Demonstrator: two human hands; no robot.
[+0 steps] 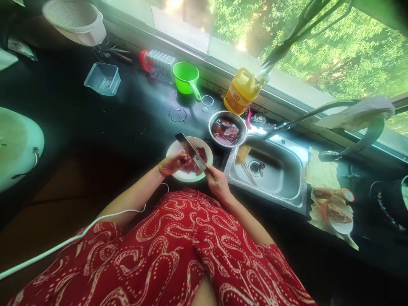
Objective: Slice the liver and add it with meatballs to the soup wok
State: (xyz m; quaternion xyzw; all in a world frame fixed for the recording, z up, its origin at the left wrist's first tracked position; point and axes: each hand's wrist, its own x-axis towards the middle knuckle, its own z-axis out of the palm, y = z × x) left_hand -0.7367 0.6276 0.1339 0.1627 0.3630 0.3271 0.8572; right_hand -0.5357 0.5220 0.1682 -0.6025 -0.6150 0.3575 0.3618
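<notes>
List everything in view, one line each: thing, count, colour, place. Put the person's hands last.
plate: 1, white, counter edge, under the hands
meat: dark red pieces, on the plate
knife: 1, steel, over the plate
steel bowl: 1, holds red pieces, left of the sink
sink: 1, steel, right of the plate
bottle: 1, yellow, by the window
scoop: 1, green, back counter
clear tub: 1, back left
colander: 1, white, top left
left hand: on the meat
right hand: grips the knife handle
</notes>
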